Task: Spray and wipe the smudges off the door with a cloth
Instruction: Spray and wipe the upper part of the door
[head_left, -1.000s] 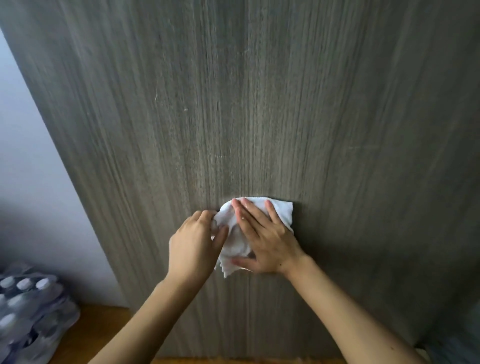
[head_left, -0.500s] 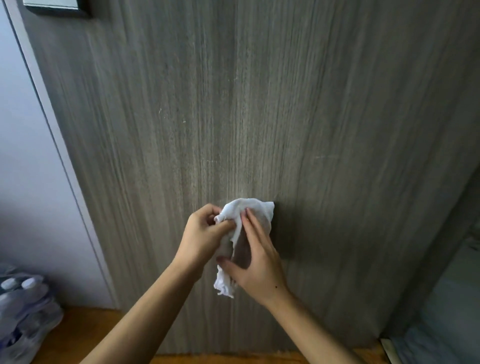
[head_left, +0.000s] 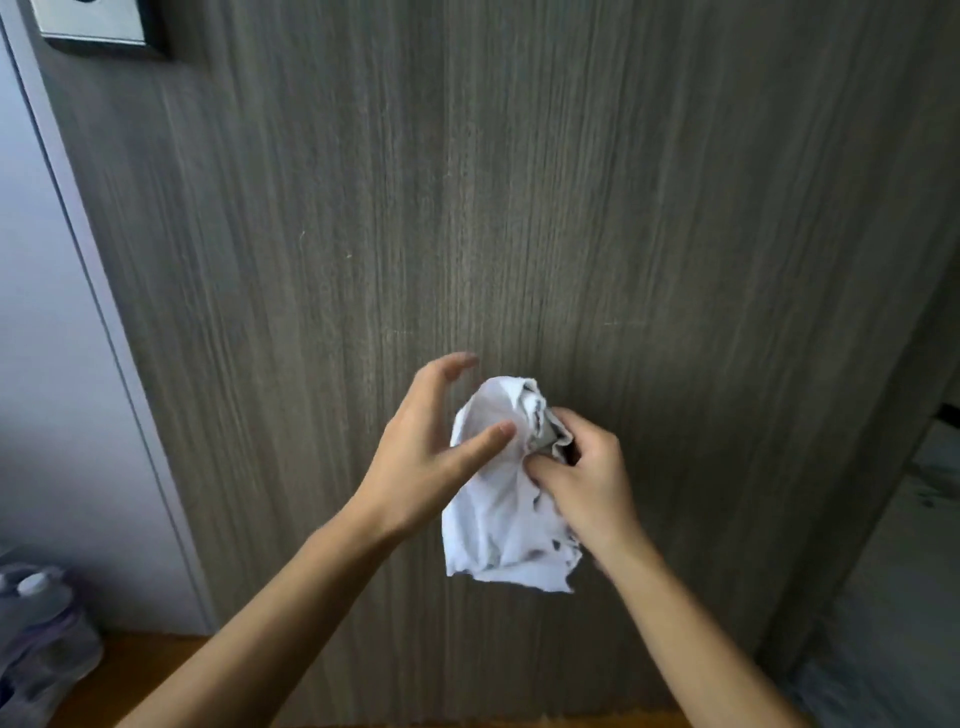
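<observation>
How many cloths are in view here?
1. The white cloth hangs in front of the door, gripped by the right hand, the left hand open beside it.

One head-worn view looks forward and down (wide-angle), close to the door (head_left: 519, 208).

A wooden floor (head_left: 150, 675) carries a pack of water bottles (head_left: 36, 639).

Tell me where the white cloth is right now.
In the head view the white cloth hangs low and centre before the door, gripped by the right hand, the open left hand touching it.
</observation>
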